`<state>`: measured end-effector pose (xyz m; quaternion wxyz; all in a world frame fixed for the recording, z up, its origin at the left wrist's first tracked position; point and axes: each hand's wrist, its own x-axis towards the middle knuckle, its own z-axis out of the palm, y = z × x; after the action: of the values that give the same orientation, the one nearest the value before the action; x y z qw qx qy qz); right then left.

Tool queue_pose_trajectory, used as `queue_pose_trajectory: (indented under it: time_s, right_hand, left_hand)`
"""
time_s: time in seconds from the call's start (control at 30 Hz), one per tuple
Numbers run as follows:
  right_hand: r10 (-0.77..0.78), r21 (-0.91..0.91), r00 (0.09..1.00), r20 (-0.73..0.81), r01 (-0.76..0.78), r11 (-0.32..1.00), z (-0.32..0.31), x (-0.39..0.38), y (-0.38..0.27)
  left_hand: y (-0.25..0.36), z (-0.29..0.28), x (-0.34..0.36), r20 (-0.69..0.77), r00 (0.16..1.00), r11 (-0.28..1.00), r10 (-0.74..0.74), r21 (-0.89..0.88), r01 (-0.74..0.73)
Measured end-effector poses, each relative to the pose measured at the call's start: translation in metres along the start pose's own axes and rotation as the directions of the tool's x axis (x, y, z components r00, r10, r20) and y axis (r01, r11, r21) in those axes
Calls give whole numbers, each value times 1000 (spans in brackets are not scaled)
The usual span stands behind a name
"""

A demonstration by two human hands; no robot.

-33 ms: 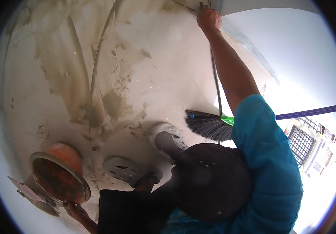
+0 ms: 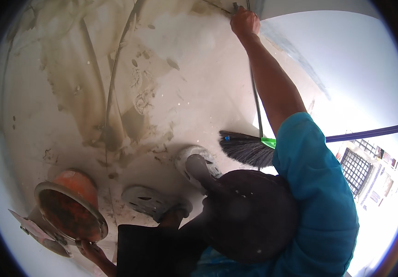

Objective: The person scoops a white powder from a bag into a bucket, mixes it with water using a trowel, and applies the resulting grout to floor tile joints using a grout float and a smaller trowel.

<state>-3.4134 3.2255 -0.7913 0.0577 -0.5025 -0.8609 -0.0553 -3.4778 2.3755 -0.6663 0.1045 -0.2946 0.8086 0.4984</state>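
Observation:
At the lower left, my left hand (image 2: 92,251) has its fingers closed at the rim of a tilted orange bucket (image 2: 80,189) with a grey, crusted edge and a dark-stained inside. Far up and to the right, my right arm stretches out, and my right hand (image 2: 245,23) is closed round a small tool with a dark grey end (image 2: 235,6). The rest of that tool is hidden by the fist, so its kind does not show. This hand is close to the edge where the smeared floor (image 2: 194,78) meets the white wall (image 2: 342,55).
A black-bristled broom (image 2: 245,147) with a green collar lies beside my right arm, near a purple pole (image 2: 365,134). Flat pinkish and grey pieces (image 2: 33,226) sit by the bucket. My grey clogs (image 2: 146,201) are on the floor. A barred window (image 2: 356,171) shows at right.
My right hand has shifted slightly to the left with the tool in it. The left hand and the bucket have stayed where they were.

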Motion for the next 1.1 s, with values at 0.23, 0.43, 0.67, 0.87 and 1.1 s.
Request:
queue_pose_trajectory:
  time_s: [0.23, 0.43, 0.67, 0.87, 1.1]
  right_hand:
    - [97, -11, 994, 48, -97, 995, -23, 26, 7]
    - [77, 14, 995, 57, -78, 997, -9, 21, -3]
    - [-126, 285, 983, -135, 161, 945, -5, 15, 26]
    - [-340, 189, 935, 103, 317, 929, -6, -17, 32]
    - [-161, 230, 986, -39, 165, 959, -7, 29, -3]
  left_hand:
    - [17, 24, 2, -44, 999, 999, 1, 44, 1]
    - [3, 16, 10, -68, 995, 951, 70, 306, -45]
    - [3, 15, 1, -100, 986, 867, 136, 493, -70]
    - [5, 10, -23, -114, 980, 841, 160, 535, -75]
    - [-4, 10, -20, -88, 969, 828, 232, 541, -149]
